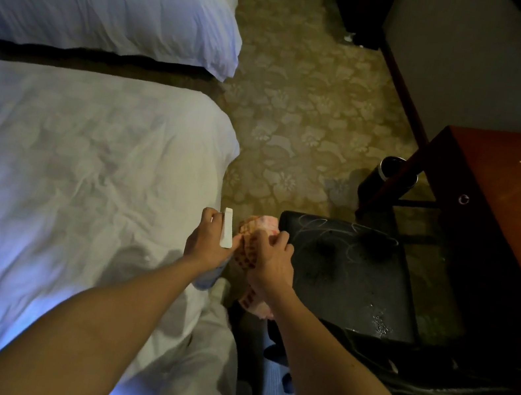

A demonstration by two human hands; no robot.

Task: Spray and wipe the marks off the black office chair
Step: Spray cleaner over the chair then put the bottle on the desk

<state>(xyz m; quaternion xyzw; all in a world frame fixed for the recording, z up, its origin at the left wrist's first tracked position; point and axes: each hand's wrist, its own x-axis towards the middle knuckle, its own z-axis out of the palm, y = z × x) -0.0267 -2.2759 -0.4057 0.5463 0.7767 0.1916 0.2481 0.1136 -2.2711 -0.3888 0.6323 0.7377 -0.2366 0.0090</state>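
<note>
Scene: a dim bedroom seen from above, with a black office chair [353,276] between a white bed [83,166] and a wooden worktop [503,191].
Left hand: the left hand [208,240] is curled round a spray bottle [228,231], held just off the seat's left edge, with the white nozzle pointing away from the person.
Right hand: the right hand [270,261] is closed round a bunched pink checked cloth [255,227] at the seat's near left edge; the cloth hangs below the wrist.
Marks: pale looping scribbles [327,224] run along the seat's far edge and towards its middle.
Spray: wet droplets [381,323] glisten near the seat's near right corner (so some spraying looks done).
Progress: early, by my judgement. The seat is wet in places, but the scribbles are plainly visible and not yet wiped.
Left to do: likely wiping the whole seat, and perhaps more spray at the far edge.
</note>
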